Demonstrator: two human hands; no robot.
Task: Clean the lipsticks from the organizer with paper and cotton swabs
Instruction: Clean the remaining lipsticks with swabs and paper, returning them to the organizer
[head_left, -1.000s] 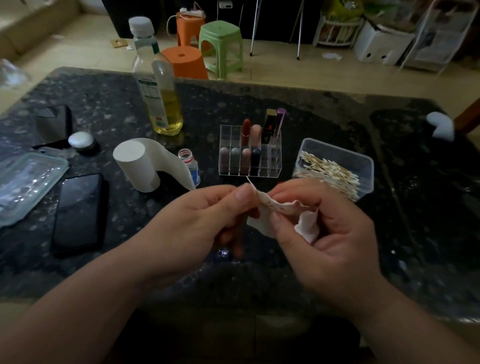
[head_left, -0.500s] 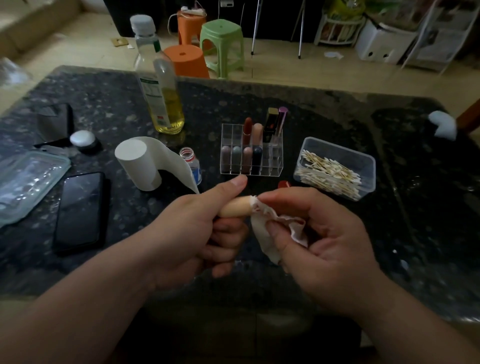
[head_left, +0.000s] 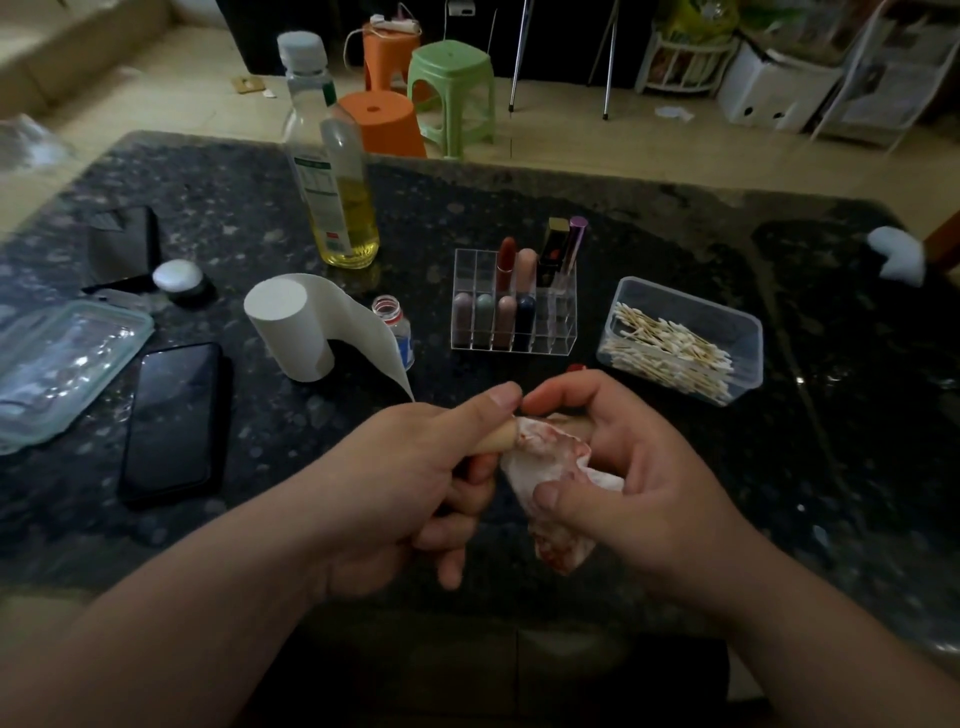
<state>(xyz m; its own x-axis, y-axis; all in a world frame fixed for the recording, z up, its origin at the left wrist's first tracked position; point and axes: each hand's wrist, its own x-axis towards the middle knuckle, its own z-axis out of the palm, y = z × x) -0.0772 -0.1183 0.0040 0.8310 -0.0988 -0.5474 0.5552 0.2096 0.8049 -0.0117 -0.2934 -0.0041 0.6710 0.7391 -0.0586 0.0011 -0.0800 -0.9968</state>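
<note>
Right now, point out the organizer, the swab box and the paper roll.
organizer (head_left: 561, 332): head view, front wall.
swab box (head_left: 675, 301): head view, far wall.
paper roll (head_left: 275, 306): head view, top face.

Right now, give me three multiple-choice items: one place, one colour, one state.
1. The clear plastic tub of cotton swabs stands on which side of the clear acrylic lipstick organizer? A left B right C behind
2. The liquid in the tall clear plastic bottle is: A yellow B blue C red
3. The crumpled paper the right hand holds against the left hand's beige lipstick is: A clean B red-stained C on the roll
Answers: B, the tub sits right of the organizer; A, yellow fills its lower part; B, red smears show.
</note>
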